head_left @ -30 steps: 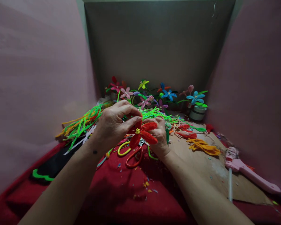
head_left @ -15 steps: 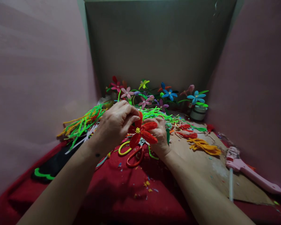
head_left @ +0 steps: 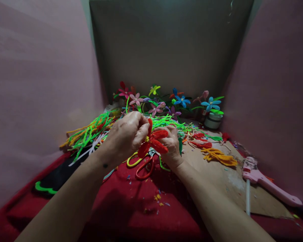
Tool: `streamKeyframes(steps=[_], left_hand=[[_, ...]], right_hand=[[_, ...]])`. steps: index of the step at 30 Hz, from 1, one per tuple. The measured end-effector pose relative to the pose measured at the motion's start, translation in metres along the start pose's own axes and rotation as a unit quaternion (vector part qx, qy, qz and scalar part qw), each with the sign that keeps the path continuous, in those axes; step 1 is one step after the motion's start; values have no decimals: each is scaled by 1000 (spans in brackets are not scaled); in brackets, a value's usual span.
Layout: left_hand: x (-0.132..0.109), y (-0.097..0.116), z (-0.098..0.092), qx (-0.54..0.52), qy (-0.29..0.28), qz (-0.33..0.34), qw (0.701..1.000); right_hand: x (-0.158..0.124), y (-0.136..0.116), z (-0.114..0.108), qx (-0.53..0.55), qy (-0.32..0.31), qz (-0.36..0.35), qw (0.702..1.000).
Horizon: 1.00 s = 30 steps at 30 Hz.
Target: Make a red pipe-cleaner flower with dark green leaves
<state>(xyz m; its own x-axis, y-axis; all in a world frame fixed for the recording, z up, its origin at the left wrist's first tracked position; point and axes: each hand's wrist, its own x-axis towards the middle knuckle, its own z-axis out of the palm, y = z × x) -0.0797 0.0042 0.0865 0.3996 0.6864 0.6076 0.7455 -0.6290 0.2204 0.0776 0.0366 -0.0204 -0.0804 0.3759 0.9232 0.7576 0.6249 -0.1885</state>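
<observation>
A red pipe-cleaner flower [head_left: 158, 146] with a yellow centre is held up between my two hands, its face toward me. My left hand [head_left: 131, 129] is closed, with thumb and fingertips pinching a petal at the flower's upper left. Behind the petals, my right hand [head_left: 172, 144] is closed on the flower from the right; its fingertips are partly hidden there. Just below the flower, scissors [head_left: 145, 169] with one yellow and one red handle loop lie on the red cloth [head_left: 131, 215], their blades mostly covered.
Finished flowers [head_left: 155, 109] line the back, with green pipe cleaners [head_left: 166, 120] before them. A further bundle [head_left: 98, 126] lies left. On the cardboard [head_left: 217, 181] at right are orange pipe cleaners [head_left: 218, 156] and a pink glue gun [head_left: 270, 185]. A jar [head_left: 213, 121] stands behind.
My left hand has shifted slightly over the flower and now covers its left petal and part of the yellow centre. My right hand keeps its hold. The whole view has moved a little.
</observation>
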Motion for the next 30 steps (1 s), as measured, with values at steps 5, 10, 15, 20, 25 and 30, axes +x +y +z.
streamKeyframes(steps=[5,10,15,20,25,30], left_hand=[[3,0,-2,-124,-21,-103,987],[8,-1,-7,-214,-47,-179,959],[11,-10,-7,-246,-50,-207,946],[13,-2,-11,-209,-48,-217,952],[13,11,-16,-132,-29,-214,967],[14,4,-17,-170,-68,-220,958]], right_hand=[[1,0,-3,-17,-21,14,1000],[1,0,-3,-26,-26,11,999],[1,0,-3,-52,-38,15,998],[2,-1,-3,-68,-43,16,997],[3,0,-3,-79,-45,16,996],[4,0,-6,-81,-37,3,996]])
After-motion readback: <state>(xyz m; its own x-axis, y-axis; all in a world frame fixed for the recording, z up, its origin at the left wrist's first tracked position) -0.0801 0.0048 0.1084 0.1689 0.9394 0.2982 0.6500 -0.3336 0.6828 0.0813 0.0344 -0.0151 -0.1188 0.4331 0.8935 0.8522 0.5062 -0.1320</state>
